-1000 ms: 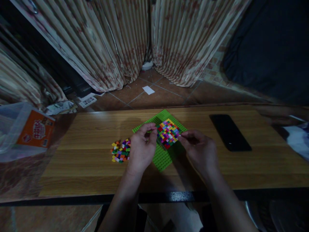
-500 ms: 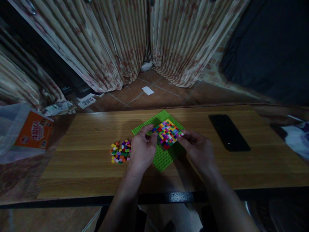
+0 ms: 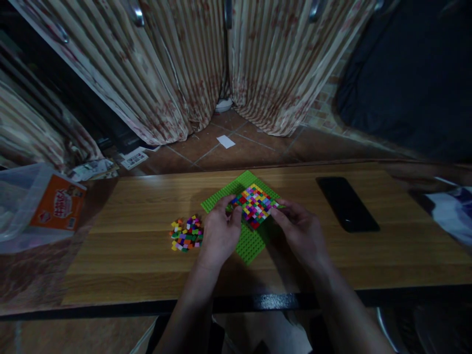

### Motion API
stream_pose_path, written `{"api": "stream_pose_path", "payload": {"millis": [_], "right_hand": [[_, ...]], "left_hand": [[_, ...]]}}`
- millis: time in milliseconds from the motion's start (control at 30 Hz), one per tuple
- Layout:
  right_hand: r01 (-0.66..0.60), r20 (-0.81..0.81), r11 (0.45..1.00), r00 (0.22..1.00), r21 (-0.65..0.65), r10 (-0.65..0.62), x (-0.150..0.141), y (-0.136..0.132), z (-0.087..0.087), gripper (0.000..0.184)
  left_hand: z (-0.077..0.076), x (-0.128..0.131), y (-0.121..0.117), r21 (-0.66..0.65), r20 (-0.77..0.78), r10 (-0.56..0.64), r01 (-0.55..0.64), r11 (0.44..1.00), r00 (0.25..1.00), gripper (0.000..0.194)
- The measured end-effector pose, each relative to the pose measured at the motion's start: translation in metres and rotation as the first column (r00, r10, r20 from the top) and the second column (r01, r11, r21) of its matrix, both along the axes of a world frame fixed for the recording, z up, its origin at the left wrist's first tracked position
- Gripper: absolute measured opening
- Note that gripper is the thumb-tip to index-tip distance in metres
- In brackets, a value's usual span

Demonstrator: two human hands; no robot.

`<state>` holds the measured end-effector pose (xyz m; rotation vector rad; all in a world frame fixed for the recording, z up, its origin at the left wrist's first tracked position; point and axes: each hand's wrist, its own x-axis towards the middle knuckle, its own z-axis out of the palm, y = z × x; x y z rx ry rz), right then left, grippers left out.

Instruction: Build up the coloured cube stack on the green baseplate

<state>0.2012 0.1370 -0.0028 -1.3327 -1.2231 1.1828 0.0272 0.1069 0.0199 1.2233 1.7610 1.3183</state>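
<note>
A square panel of many-coloured toy bricks [image 3: 255, 202] sits over a green studded baseplate [image 3: 250, 245], turned cornerwise on the table. My left hand [image 3: 222, 228] grips the panel's left corner between thumb and fingers. At its right corner, my right hand [image 3: 300, 228] pinches the panel with thumb and forefinger. Whether the panel is raised off the baseplate or pressed on it, I cannot tell. Just left of my left hand lies a heap of loose small bricks [image 3: 186, 233] in mixed colours, partly hidden by that hand.
A black phone-like slab [image 3: 347, 204] lies on the wooden table [image 3: 140, 211] to the right. Beyond the left end stands a clear plastic bin with an orange label [image 3: 59, 204]. White plastic [image 3: 452, 211] shows at the far right. Striped curtains [image 3: 184, 73] hang behind.
The camera view has shifted slightly. Both hands keep their hold on the brick panel, with hardly any visible movement.
</note>
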Motion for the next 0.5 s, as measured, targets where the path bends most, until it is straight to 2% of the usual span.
{"api": "stream_pose_path", "payload": {"millis": [133,267,400,500], "right_hand": [[0.043,0.009,0.999,0.999,0.005,-0.043,0.002,0.004,0.004,0.042],[0.046,0.043,0.999,0.998,-0.013,-0.046,0.003,0.006,0.005,0.039],[0.164,0.068,0.986,0.984,-0.005,-0.163,0.003,0.005,0.009,0.031],[0.273,0.047,0.959,0.96,0.073,-0.277,0.001,0.003,0.015,0.024]], "left_hand": [[-0.001,0.004,0.001,-0.015,0.064,0.003,-0.002,1.0,0.998,0.026],[-0.002,0.003,0.0,0.004,-0.019,-0.006,0.006,1.0,1.0,0.027],[-0.003,-0.016,0.002,0.056,-0.033,0.037,-0.035,0.998,0.999,0.025],[-0.003,-0.036,0.004,0.101,0.012,0.152,-0.153,0.983,0.988,0.022]]}}
